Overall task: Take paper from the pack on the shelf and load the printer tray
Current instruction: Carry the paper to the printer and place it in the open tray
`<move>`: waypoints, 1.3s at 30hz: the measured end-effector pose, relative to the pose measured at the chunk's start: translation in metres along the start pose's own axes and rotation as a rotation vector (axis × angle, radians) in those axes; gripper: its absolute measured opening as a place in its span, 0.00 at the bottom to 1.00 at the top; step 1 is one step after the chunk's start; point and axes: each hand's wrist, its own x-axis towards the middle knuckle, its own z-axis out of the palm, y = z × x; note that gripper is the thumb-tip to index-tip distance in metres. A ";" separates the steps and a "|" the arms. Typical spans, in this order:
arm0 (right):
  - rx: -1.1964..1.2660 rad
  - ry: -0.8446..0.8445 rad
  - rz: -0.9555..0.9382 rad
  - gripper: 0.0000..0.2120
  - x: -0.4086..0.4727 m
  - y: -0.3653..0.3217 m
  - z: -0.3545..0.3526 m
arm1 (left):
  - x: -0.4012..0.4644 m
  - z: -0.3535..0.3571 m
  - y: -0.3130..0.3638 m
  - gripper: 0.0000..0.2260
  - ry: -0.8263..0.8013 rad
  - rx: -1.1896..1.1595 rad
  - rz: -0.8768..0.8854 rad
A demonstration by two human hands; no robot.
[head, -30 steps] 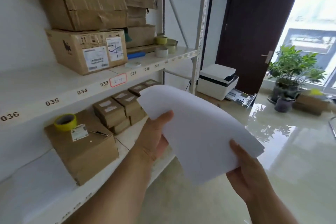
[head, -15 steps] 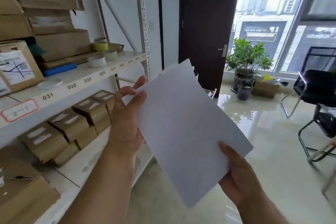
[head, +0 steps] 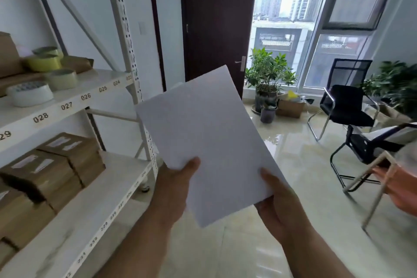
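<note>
A thin stack of white paper (head: 209, 140) is held up in front of me, tilted, with its top corner toward the dark door. My left hand (head: 174, 184) grips its lower left edge, thumb on top. My right hand (head: 278, 205) holds the lower right corner, thumb on the sheet. The printer is hidden behind the paper or out of view. The paper pack on the shelf is not in view.
A white metal shelf (head: 67, 106) with tape rolls (head: 30, 93) and brown boxes (head: 58, 165) stands at the left. Behind the paper is a dark door (head: 216, 18). Potted plants (head: 267, 79), black chairs (head: 345, 106) and another person's hand (head: 399, 189) are at the right on the glossy floor.
The view has swung right, away from the shelf. The printer seen a second ago is now out of sight. Both hands keep hold of the paper, which now stands more upright.
</note>
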 end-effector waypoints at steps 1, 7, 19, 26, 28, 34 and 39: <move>-0.064 0.012 0.010 0.18 0.015 -0.008 -0.007 | 0.016 0.001 0.002 0.18 -0.021 0.042 -0.006; -0.754 -0.086 0.158 0.20 0.100 -0.062 -0.041 | 0.086 0.039 -0.001 0.23 -0.126 0.153 -0.040; -0.562 -0.136 0.032 0.18 0.247 -0.150 -0.130 | 0.196 0.200 -0.065 0.12 -0.247 0.215 -0.135; -0.674 -0.066 0.053 0.12 0.351 -0.190 -0.171 | 0.272 0.262 -0.109 0.17 -0.116 0.352 -0.191; -0.691 -0.054 0.053 0.10 0.378 -0.194 -0.179 | 0.297 0.272 -0.120 0.13 -0.108 0.345 -0.224; -0.746 -0.077 0.086 0.09 0.469 -0.201 -0.185 | 0.375 0.280 -0.153 0.11 -0.087 0.300 -0.260; -0.828 -0.113 0.121 0.08 0.553 -0.207 -0.174 | 0.447 0.283 -0.176 0.11 -0.043 0.254 -0.283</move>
